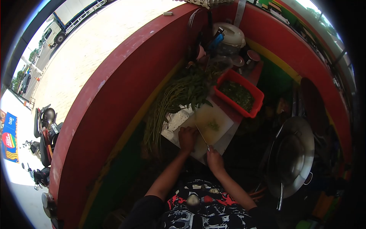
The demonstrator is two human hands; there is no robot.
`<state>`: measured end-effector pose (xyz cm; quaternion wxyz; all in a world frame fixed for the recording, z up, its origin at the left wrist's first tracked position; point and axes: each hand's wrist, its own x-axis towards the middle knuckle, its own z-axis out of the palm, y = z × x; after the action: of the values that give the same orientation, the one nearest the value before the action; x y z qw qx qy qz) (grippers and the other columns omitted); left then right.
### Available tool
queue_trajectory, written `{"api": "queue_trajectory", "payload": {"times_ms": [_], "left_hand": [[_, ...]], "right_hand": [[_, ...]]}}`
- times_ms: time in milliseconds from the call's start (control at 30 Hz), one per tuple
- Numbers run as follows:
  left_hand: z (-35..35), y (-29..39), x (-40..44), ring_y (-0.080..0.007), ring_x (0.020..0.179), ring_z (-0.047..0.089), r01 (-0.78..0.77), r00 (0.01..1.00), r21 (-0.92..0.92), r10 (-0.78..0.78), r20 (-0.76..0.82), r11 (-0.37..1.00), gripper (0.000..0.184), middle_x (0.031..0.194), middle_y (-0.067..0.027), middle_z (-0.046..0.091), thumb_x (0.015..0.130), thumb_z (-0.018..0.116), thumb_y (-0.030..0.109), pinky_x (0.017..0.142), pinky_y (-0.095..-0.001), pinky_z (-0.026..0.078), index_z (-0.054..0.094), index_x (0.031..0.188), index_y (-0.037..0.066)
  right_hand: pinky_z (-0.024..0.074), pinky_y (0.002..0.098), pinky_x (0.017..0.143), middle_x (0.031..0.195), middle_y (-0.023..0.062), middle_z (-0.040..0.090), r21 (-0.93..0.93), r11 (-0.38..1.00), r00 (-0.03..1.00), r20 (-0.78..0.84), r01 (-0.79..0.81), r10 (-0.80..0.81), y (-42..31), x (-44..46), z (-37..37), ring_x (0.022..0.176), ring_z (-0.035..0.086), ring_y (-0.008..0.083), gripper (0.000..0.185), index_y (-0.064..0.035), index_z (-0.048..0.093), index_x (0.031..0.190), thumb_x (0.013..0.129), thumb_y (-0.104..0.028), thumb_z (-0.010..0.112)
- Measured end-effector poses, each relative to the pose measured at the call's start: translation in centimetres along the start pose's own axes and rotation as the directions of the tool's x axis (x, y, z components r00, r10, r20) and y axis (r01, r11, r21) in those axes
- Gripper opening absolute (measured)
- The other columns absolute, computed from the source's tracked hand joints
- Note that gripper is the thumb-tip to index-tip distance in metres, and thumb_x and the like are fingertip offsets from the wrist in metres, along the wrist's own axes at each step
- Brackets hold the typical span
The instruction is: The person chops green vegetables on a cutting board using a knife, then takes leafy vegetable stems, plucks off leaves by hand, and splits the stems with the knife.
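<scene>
My right hand [215, 160] is closed around the handle of a knife [202, 136], whose thin blade points away from me over a pale cutting board [223, 119]. To the left of the blade, my left hand [187, 138] rests on the board with its fingers bent; whatever they press or hold is too dark to make out. A small heap of chopped greens [213, 124] lies on the board to the right of the knife. Long-stemmed leafy greens [167, 100] are piled beyond my left hand. More cut greens fill a red plastic basin [256, 108] past the board.
A rice cooker [231, 37] and small containers [252, 56] stand at the far end of the counter. On my right sits a large metal wok [293, 152] with a ladle handle [281, 196] across its rim. A curved red wall [114, 89] borders the left side.
</scene>
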<state>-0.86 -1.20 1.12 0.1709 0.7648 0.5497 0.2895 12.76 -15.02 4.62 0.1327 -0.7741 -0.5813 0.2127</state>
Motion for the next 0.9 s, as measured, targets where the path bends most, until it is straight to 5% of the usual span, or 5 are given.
{"api": "queue_trajectory", "payload": {"times_ms": [400, 667, 900], "left_hand": [[0.2, -0.6, -0.2, -0.0291, 0.092, 0.059, 0.041, 0.999, -0.058, -0.041, 0.014, 0.997, 0.017, 0.095, -0.0040, 0.070, 0.084, 0.073, 0.026, 0.083, -0.0425, 0.045, 0.078, 0.096, 0.015], [0.4, -1.7, -0.9, -0.0302, 0.095, 0.060, -0.250, 0.968, 0.006, 0.250, -0.006, 0.968, 0.024, 0.091, -0.0072, 0.064, 0.079, 0.064, 0.012, 0.084, -0.0422, 0.049, 0.076, 0.100, 0.012], [0.1, -1.5, -0.6, -0.0306, 0.096, 0.061, -0.118, 0.993, -0.053, 0.118, 0.008, 0.992, 0.025, 0.091, -0.0083, 0.067, 0.079, 0.061, 0.011, 0.087, -0.0424, 0.050, 0.077, 0.098, 0.011]], "right_hand": [[0.0549, 0.0546, 0.070, 0.086, 0.0269, 0.069, 0.144, 0.989, 1.000, 0.007, 0.029, -0.030, 0.2, -1.4, -0.8, 0.081, 0.069, 0.0460, 0.029, 0.0018, 0.061, 0.121, 0.101, -0.019, 0.058], [0.0541, 0.0559, 0.069, 0.083, 0.0267, 0.069, 0.097, 0.995, 1.000, -0.022, 0.002, 0.000, -1.5, 1.5, -0.8, 0.079, 0.068, 0.0472, 0.028, 0.0018, 0.061, 0.118, 0.101, -0.020, 0.057], [0.0541, 0.0554, 0.068, 0.082, 0.0271, 0.069, 0.142, 0.988, 0.997, -0.057, 0.058, -0.050, -0.3, -1.3, -1.9, 0.079, 0.068, 0.0470, 0.025, 0.0031, 0.061, 0.114, 0.099, -0.017, 0.059]]}}
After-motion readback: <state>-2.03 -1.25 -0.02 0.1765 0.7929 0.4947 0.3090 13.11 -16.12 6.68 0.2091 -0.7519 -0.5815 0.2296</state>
